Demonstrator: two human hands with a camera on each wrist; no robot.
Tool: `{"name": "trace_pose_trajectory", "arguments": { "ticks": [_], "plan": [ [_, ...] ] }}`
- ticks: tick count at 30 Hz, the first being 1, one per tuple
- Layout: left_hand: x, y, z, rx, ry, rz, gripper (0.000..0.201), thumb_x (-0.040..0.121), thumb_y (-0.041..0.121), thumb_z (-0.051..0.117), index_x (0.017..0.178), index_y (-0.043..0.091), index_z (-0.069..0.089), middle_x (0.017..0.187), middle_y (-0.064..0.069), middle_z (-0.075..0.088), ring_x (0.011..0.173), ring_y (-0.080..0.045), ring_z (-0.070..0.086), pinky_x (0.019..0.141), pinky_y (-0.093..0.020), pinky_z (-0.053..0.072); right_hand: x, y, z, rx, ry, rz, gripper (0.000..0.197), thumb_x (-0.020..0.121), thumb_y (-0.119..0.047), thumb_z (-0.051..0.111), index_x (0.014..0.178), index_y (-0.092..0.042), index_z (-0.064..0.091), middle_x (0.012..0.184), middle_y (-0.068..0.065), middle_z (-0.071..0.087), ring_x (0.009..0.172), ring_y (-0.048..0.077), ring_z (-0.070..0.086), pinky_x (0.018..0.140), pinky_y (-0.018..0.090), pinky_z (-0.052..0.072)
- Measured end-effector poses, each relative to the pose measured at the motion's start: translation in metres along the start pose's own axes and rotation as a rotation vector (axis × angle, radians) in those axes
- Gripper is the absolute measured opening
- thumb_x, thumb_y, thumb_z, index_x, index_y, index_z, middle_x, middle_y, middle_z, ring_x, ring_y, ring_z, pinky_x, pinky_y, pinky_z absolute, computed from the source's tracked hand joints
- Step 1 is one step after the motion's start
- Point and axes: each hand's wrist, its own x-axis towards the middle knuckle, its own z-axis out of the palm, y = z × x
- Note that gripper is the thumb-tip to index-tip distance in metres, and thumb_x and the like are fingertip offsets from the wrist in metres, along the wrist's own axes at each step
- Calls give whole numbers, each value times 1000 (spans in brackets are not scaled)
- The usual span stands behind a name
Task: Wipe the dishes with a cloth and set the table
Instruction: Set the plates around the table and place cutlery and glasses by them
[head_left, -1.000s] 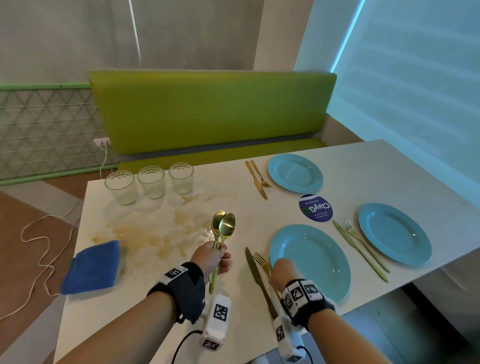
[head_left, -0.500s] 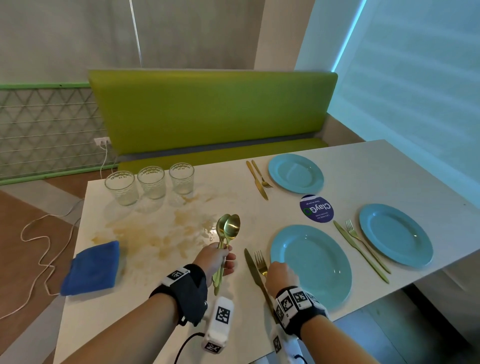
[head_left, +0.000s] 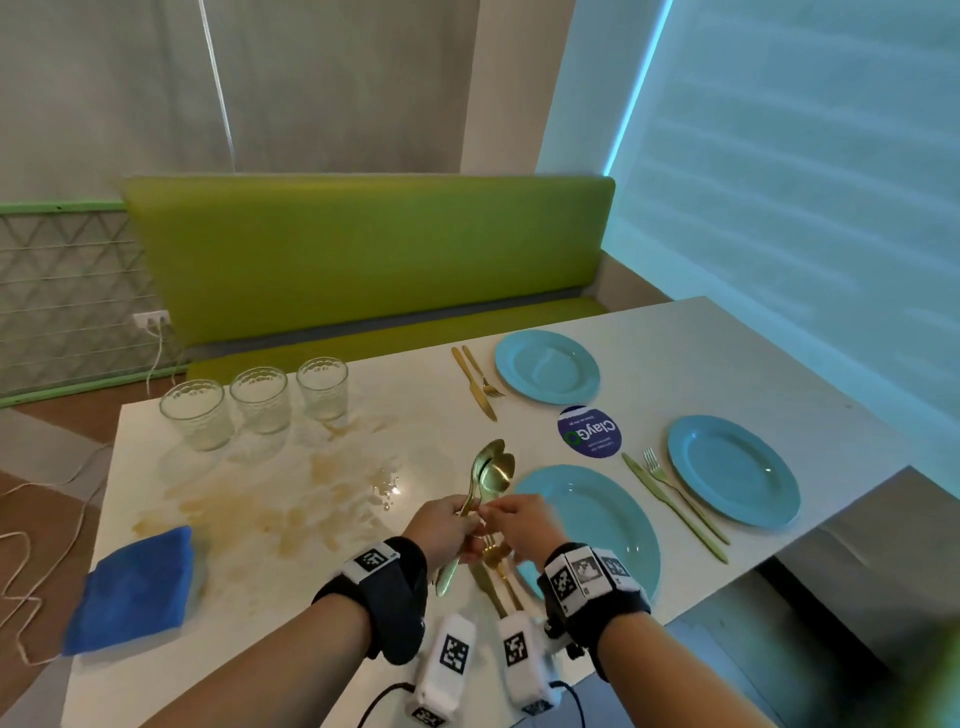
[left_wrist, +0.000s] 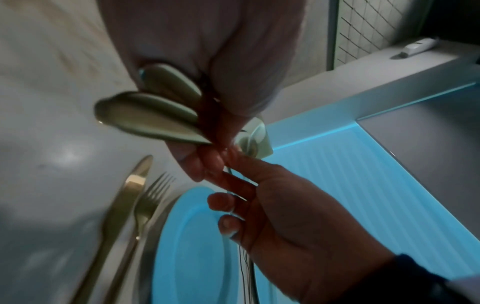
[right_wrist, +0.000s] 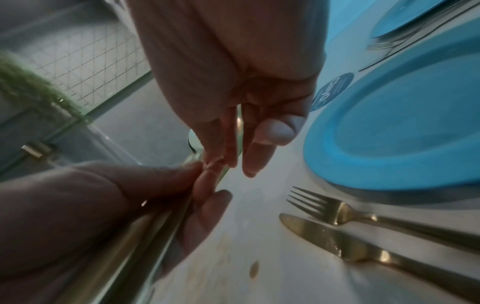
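My left hand (head_left: 457, 519) grips the stems of a few gold spoons (head_left: 492, 467), bowls up, just above the table beside the near blue plate (head_left: 602, 519). My right hand (head_left: 496, 515) meets it from the right, thumb and forefinger pinching a spoon stem just below the bowls. The left wrist view shows the spoons' flat handle ends (left_wrist: 153, 115) under my left palm and the right hand's fingers (left_wrist: 233, 185) at the stems. A gold knife (right_wrist: 337, 242) and fork (right_wrist: 335, 209) lie left of the near plate (right_wrist: 389, 133), below both hands.
Three empty glasses (head_left: 262, 397) stand at the far left of the white table (head_left: 260, 582), behind a brownish stain (head_left: 270, 499). A folded blue cloth (head_left: 132, 590) lies at the left edge. Two more blue plates (head_left: 545, 366) (head_left: 732, 470) have cutlery beside them. A round sticker (head_left: 589, 432) lies between them.
My right hand left the fork by the near plate and came up left to the spoons. My left hand carried the spoons right, toward the plate.
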Motion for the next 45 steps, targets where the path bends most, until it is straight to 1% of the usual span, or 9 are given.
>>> {"name": "trace_pose_trajectory", "arguments": {
  "ticks": [3,8,12,15,20,24,30,39,45],
  "plan": [
    [5,5,17,40,-88,-4,26,95,-5,38,84,7,59,66,-8,50,47,-14,45,44,-22,45,-2,9,-17,68,-25,47,20,90,-21,55,73,-16,62,71,-3,63,50,7,53,42,17,39],
    [23,16,43,50,-134,-38,21,97,0,38,90,7,57,69,-9,54,53,-16,54,48,-23,48,10,24,-47,190,-23,63,23,91,-21,56,68,-18,58,65,-3,58,51,6,51,43,16,36],
    [54,26,61,49,23,-88,16,94,-1,39,98,8,52,73,-9,53,56,-18,50,53,-25,45,36,41,-88,228,23,76,23,93,-14,51,70,-15,55,72,-2,62,42,6,50,39,16,35],
    [81,35,71,49,152,-106,17,95,0,37,96,7,52,70,-7,49,50,-17,43,42,-20,43,61,57,-132,-51,52,106,28,93,-15,50,65,-16,52,66,-2,58,33,1,49,37,16,37],
    [119,55,89,62,198,-70,16,99,13,37,99,10,53,69,-4,45,50,-13,37,36,-16,32,98,102,-194,-547,30,280,22,90,-19,54,103,-4,63,105,13,69,83,25,65,82,30,52],
    [138,60,103,28,150,-116,19,99,11,35,96,10,53,66,-3,38,49,-11,27,34,-15,22,113,137,-207,-660,-22,369,31,88,-23,58,111,-4,63,114,11,67,85,23,62,81,28,50],
    [154,61,117,-42,149,-236,22,92,2,31,90,5,52,64,-5,41,48,-11,27,34,-16,21,131,154,-194,-690,-69,373,29,82,-26,64,103,-7,69,101,6,71,87,19,65,85,29,55],
    [167,65,123,0,175,-228,33,96,7,34,70,3,52,74,-12,48,50,-12,30,45,-21,26,136,157,-187,-834,-63,318,20,83,-23,58,93,-10,68,74,0,55,72,18,53,68,24,46],
    [170,65,124,89,137,-187,31,97,5,32,79,3,57,81,-15,54,54,-13,37,51,-21,33,130,155,-182,-796,-2,327,27,84,-25,53,61,-13,45,58,-4,41,70,19,53,66,25,46]
  ]
}}
